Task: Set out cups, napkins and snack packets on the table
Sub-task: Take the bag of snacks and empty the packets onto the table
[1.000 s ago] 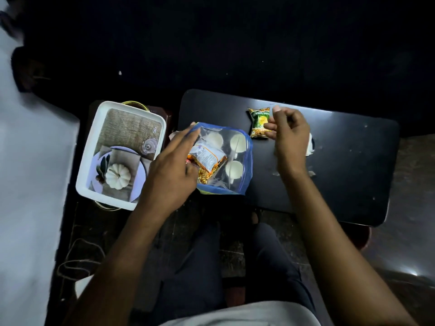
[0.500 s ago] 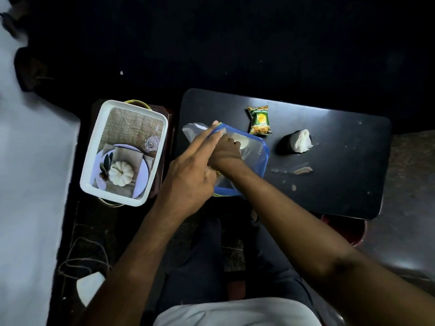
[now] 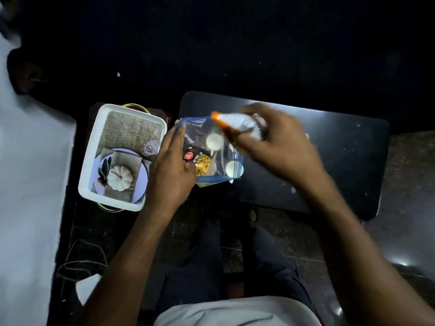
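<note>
**Packet out of the bag, over the black table**

The black table (image 3: 341, 149) fills the right half of the frame, smooth and round-cornered, speckled with pale crumbs. To its left, in the middle left of the frame, sits a white plastic tray (image 3: 88, 170), rectangular with a raised rim. Its floor shows a woven mat, a lilac plate and a white pumpkin.

Between them, on the table's left end, lies a clear plastic bag (image 3: 199, 129) with a blue edge, crinkled and glossy.

My left hand (image 3: 171, 170) lies on the bag's left side, fingers straight along its rim; I cannot tell whether the thumb pinches the plastic.

My right hand (image 3: 277, 147) is raised above the bag and table at frame centre, fingers curled round a snack packet (image 3: 235, 122). It is silvery-white with an orange end, blurred, and covers part of the bag's mouth.

Inside the bag lie a red-and-yellow packet (image 3: 202, 164), partly under my left hand, and two small white cups (image 3: 214, 141).

A thin cord (image 3: 80, 262) loops on the floor at lower left.
</note>
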